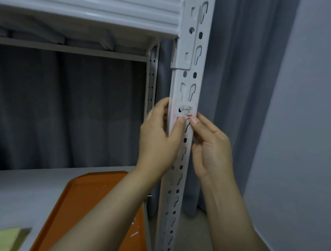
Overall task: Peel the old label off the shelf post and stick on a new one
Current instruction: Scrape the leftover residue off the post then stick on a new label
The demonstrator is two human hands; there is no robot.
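A white metal shelf post [172, 205], punched with rows of holes and slots, is seen close up with both hands at it. A small pale label [185, 109], marked with dark handwriting and a red line, is stuck on the front of the post, just above the two hands. The post is gripped by the left hand [157, 144] from the left, its fingers curled round the far side and its thumb [180, 123] pressed on the front, touching the label's lower edge. The right hand [212, 149] is held against the post's right side, with one fingertip [194, 120] laid at the label's lower right corner; its other fingers are hidden behind the post, so it cannot be told whether anything is pinched. The label lies flat, with no corner seen lifted. The step in hand is judged to be work on the lower edge, though whether an old label is being loosened or a new one pressed down cannot be told. If peeling, a corner must next be raised with a nail. An orange tray [87, 198] strewn with white scraps [134, 233] is seen on the shelf below left.
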